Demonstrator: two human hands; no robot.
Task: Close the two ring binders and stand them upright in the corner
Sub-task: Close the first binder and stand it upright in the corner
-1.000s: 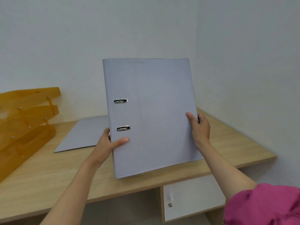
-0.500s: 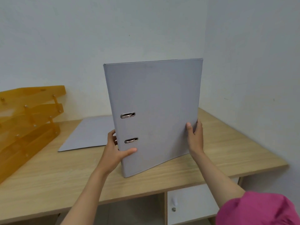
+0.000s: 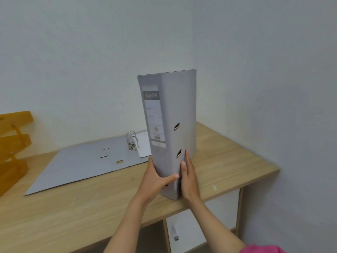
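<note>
A closed grey ring binder (image 3: 180,114) stands upright near the desk's front edge, spine with its label facing me. My left hand (image 3: 155,181) wraps the lower spine, thumb across the front corner. My right hand (image 3: 188,178) presses flat against the binder's right cover, low down. A second grey binder (image 3: 82,165) lies open and flat on the desk to the left, its metal rings (image 3: 132,141) sticking up beside a white sheet.
The wooden desk (image 3: 228,161) runs into the wall corner behind and to the right of the held binder. Orange stacked letter trays (image 3: 12,148) occupy the left edge. A white drawer unit (image 3: 184,230) sits under the desk.
The binder has been turned so its spine faces me instead of its cover. My right hand slid from the far edge to the cover near the spine. The view shifted, revealing the open binder.
</note>
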